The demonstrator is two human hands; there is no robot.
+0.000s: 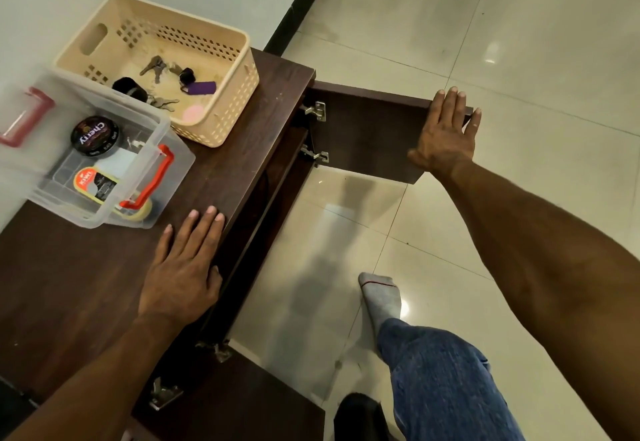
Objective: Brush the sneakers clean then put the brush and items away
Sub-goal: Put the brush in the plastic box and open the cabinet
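Both hands are flat and spread, left hand (183, 264) resting on the bench (69, 285) lower left, right hand (446, 132) on the open cabinet door (367, 129) at right, no sneakers or brush visible, so I'd guess next is pulling them out or shutting up.

Two brand names could be read — "Cherry" in white letters on the lid of a round black polish tin (95, 136), and "KIWI" on a red-and-orange label of a second container (94, 186) beside it — both inside the clear plastic box (157, 177).
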